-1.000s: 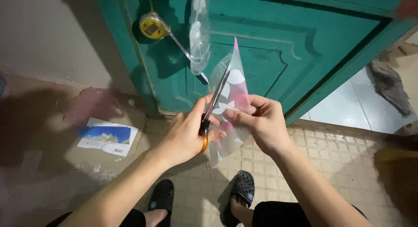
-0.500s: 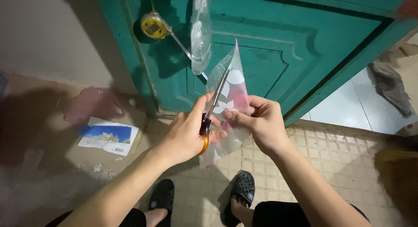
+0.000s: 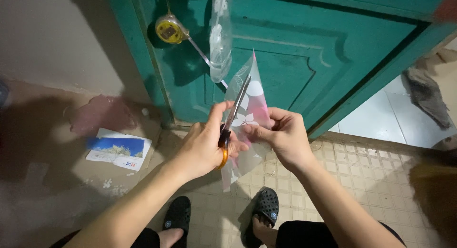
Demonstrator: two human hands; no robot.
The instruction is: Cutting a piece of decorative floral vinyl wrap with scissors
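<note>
The left hand (image 3: 202,148) has its fingers closed through the orange handles of the scissors (image 3: 232,119), blades pointing up along the plastic bag (image 3: 250,117), while the right hand (image 3: 281,136) pinches the bag's edge, seemingly to hold it taut and upright in front of the green door (image 3: 304,62). The bag is thin, clear plastic with white flowers and a pink tint, tapering to a point on top.

I saw a teal panelled door (image 3: 304,62) ahead, a grey plaster wall (image 3: 57,34) left of it. Small beige floor tiles (image 3: 381,176) ran below, white tile (image 3: 381,119) showed past the doorway, and hard light threw dark shadows over the concrete (image 3: 43,200).
</note>
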